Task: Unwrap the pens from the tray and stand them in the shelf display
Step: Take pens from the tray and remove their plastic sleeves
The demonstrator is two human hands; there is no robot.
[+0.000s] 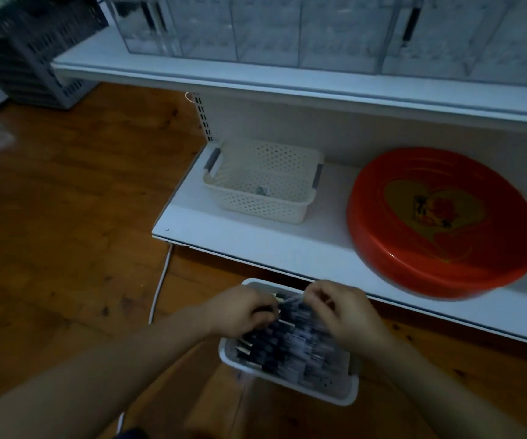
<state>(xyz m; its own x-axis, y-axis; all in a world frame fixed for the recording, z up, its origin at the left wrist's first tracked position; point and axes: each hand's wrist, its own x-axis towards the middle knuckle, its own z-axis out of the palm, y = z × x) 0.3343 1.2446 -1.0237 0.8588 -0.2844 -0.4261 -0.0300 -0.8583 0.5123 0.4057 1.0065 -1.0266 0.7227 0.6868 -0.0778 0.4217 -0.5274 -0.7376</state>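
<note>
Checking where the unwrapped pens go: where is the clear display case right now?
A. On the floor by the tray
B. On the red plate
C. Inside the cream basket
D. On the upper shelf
D: the clear display case stands on the upper shelf, above the cream basket.

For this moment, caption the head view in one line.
Both hands, left hand and right hand, pinch a wrapped pen over the pen tray.

no readable text anywhere; the motif on the red round tray (442, 223) is too blurred.
</note>
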